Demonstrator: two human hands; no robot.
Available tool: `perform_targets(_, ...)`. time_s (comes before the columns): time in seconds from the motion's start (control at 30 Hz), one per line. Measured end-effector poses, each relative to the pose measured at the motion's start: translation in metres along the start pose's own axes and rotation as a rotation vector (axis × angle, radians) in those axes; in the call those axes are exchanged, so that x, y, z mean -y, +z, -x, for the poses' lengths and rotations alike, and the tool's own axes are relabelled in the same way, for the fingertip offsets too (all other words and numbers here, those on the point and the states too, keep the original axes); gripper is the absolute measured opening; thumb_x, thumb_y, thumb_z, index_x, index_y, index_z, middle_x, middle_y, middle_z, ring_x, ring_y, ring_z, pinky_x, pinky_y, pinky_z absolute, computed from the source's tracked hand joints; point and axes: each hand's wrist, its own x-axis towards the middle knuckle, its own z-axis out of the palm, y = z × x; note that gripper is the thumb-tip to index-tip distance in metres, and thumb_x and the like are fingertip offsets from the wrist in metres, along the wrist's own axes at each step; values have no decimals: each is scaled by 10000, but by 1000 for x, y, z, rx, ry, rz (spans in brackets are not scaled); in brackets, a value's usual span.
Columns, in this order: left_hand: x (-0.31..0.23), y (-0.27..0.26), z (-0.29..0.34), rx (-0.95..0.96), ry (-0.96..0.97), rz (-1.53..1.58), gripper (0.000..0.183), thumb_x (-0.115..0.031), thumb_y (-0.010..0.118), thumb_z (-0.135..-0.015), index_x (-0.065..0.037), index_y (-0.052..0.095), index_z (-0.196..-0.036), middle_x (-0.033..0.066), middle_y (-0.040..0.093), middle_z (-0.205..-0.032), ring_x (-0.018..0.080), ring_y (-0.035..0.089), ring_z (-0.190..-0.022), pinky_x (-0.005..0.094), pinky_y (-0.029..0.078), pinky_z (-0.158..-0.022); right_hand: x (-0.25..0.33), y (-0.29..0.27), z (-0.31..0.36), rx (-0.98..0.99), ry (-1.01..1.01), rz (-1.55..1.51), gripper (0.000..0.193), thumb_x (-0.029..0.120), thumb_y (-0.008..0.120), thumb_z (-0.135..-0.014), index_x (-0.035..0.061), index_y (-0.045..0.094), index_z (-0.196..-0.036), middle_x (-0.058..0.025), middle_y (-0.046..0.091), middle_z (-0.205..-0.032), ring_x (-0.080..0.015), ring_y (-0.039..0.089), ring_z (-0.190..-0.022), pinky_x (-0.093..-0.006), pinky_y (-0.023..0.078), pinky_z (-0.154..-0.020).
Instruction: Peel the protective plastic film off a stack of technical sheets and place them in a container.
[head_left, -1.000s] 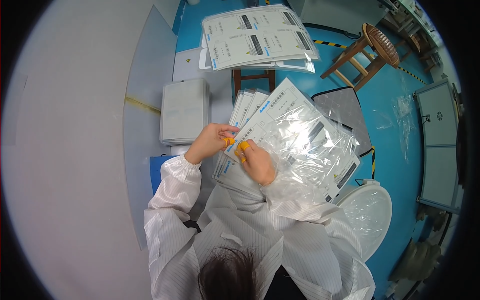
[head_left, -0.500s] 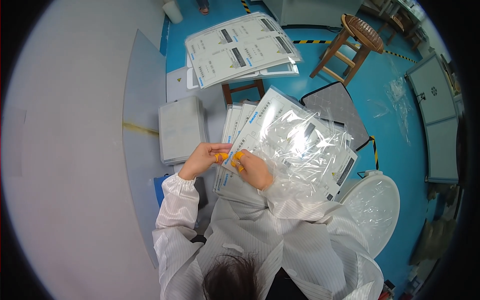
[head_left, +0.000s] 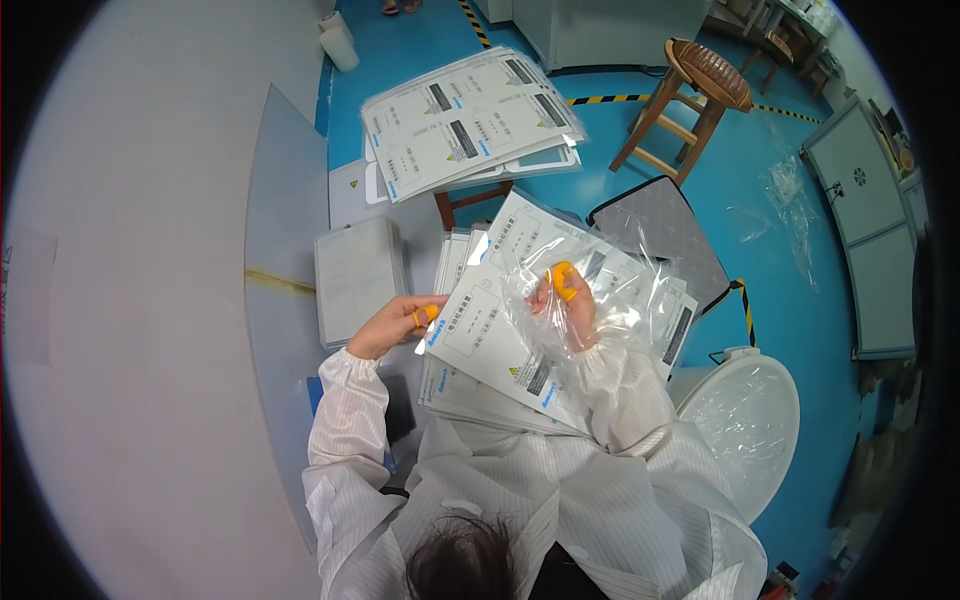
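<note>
A white printed label sheet (head_left: 478,325) lies tilted on top of a stack of similar sheets (head_left: 450,388) in front of me. My left hand (head_left: 385,328), closed, pinches this sheet at its left edge; an orange finger cot covers the thumb. My right hand (head_left: 572,308), also in orange finger cots, is closed on crumpled clear plastic film (head_left: 632,232) above the sheet's middle. The film spreads rightward over the far right part of the sheet. The sheet's near left part shows without film. Some right fingertips are blurred behind the film.
More printed sheets (head_left: 470,120) lie on a stool ahead. A pale stack (head_left: 358,282) stands at left beside a grey panel (head_left: 290,200). To the right are a white bin (head_left: 790,430) holding clear film, a grey pad (head_left: 665,225), a wooden stool (head_left: 702,75) and loose film (head_left: 790,190) on the floor.
My right hand has moved right and away from me, drawing the film off the sheet's left part. My left hand stays at the left edge.
</note>
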Motion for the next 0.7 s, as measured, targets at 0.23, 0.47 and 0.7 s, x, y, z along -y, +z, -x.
perform_targets(0.23,-20,37,-36,-107,231,-286,384,-3,504,-855,-12,489,-1239,69,624,-1013,93,564,-869,217,450,-739,12,-1,5,42,-68,119,152,207,441,-920,55,455,-909,-73,503,-675,-164,514,-539,-313,484,-677)
perform_targets(0.47,-35,-47,-67,-377,264,-146,375,24,508,-842,-6,507,-1216,92,613,-1047,115,582,-876,224,472,-758,200,-142,41,56,-553,125,157,154,447,-907,106,419,-760,16,349,-630,-94,335,-572,-252,280,-551)
perform_targets(0.7,-71,-147,-120,-600,410,350,456,38,454,-859,-14,383,-1307,133,609,-1026,176,605,-888,254,493,-753,347,-279,207,-685,-985,195,136,30,482,-879,91,420,-775,8,396,-705,-97,404,-639,-215,367,-637)
